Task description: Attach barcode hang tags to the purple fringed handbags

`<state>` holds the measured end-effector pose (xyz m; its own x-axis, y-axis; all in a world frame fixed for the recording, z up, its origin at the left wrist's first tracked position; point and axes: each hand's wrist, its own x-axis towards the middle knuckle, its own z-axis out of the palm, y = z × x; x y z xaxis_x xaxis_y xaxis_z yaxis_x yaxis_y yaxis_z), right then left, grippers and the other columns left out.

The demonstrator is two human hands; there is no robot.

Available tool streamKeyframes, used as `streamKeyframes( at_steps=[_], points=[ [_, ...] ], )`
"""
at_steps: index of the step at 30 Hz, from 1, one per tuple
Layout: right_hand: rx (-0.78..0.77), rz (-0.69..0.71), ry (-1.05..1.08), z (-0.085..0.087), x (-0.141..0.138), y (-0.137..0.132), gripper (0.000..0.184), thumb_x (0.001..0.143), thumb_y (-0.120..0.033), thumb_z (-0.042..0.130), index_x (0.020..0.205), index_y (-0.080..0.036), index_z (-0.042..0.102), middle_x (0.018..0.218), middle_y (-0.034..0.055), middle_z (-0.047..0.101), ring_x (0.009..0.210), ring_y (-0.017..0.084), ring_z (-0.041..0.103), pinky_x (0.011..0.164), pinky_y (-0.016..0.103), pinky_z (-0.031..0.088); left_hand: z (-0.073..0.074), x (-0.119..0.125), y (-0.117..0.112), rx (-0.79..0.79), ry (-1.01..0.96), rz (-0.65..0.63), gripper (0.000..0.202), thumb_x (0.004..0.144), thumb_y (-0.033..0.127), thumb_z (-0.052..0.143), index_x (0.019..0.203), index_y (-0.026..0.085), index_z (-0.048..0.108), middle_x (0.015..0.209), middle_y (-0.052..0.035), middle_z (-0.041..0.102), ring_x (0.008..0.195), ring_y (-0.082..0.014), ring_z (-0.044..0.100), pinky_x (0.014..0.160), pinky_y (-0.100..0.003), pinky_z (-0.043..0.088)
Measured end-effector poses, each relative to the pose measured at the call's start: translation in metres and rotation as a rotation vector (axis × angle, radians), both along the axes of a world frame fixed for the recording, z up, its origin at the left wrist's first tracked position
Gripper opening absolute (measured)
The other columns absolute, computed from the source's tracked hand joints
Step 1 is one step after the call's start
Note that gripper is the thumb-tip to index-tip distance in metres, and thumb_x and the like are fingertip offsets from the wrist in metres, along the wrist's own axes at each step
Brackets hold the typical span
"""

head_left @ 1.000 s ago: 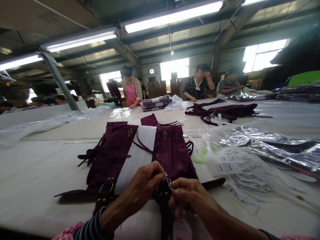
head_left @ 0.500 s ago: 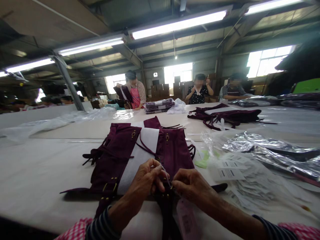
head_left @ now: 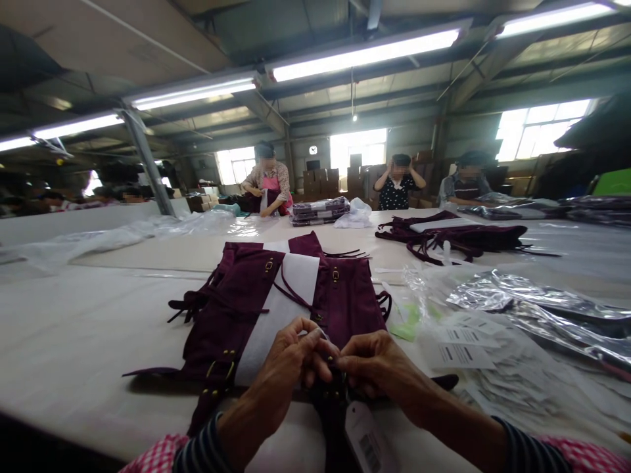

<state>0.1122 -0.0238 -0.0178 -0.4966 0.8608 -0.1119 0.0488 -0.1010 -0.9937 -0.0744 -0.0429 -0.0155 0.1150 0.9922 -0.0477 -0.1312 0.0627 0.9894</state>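
Observation:
My left hand (head_left: 290, 361) and my right hand (head_left: 377, 361) meet over the dark strap (head_left: 331, 401) of a plum suede boot (head_left: 345, 309), their fingertips almost touching. A thin loop of tag thread (head_left: 323, 334) rises from my left fingers. Below them hangs a white barcode hang tag (head_left: 367, 439). A second plum suede boot (head_left: 221, 315) with gold buckles lies to the left, and a white paper sheet (head_left: 280, 309) sits between the two. My fingers hide the point where the thread meets the strap.
The boots lie on a long white-covered table (head_left: 73, 328). To the right are loose printed labels (head_left: 466, 355) and silver plastic bags (head_left: 542, 302). Another plum boot pair (head_left: 444, 233) and a bagged stack (head_left: 320, 211) lie beyond. Several co-workers stand at the far side, among cardboard boxes.
My hands have drawn closer together over the strap. The hang tag shows more fully below them. The whole view has shifted slightly as my head moved.

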Motion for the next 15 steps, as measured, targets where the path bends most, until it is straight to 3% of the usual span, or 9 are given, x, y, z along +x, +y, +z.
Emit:
streamKeyframes(
  at_steps=[3, 8, 15],
  points=[
    [0.039, -0.034, 0.003, -0.0004, -0.0014, -0.0015, 0.028, 0.073, -0.039, 0.075, 0.07, -0.012, 0.069, 0.054, -0.0017, 0.059, 0.04, 0.005, 0.041, 0.041, 0.019, 0.024, -0.0053, 0.0001, 0.0016, -0.076, -0.088, 0.028, 0.03, 0.086, 0.041, 0.068, 0.089, 0.019, 0.047, 0.081, -0.0055, 0.076, 0.05, -0.0105, 0.066, 0.038, -0.013, 0.037],
    [0.085, -0.032, 0.021, -0.0028, 0.0005, -0.0035, 0.026, 0.076, -0.036, 0.073, 0.069, -0.012, 0.067, 0.057, 0.0, 0.063, 0.042, 0.005, 0.042, 0.042, 0.018, 0.025, -0.0052, 0.0022, -0.0003, -0.13, -0.13, 0.096, 0.025, 0.087, 0.036, 0.066, 0.089, 0.019, 0.047, 0.072, -0.0044, 0.074, 0.051, -0.0108, 0.067, 0.04, -0.013, 0.041],
    [0.009, 0.001, 0.044, -0.0043, 0.0026, -0.0033, 0.026, 0.076, -0.038, 0.073, 0.074, -0.013, 0.067, 0.062, 0.0009, 0.065, 0.043, 0.005, 0.043, 0.043, 0.018, 0.024, -0.008, 0.0004, 0.0012, -0.108, -0.186, 0.021, 0.037, 0.08, 0.043, 0.075, 0.089, 0.02, 0.048, 0.078, -0.0054, 0.075, 0.062, -0.013, 0.07, 0.045, -0.015, 0.043]
  ],
)
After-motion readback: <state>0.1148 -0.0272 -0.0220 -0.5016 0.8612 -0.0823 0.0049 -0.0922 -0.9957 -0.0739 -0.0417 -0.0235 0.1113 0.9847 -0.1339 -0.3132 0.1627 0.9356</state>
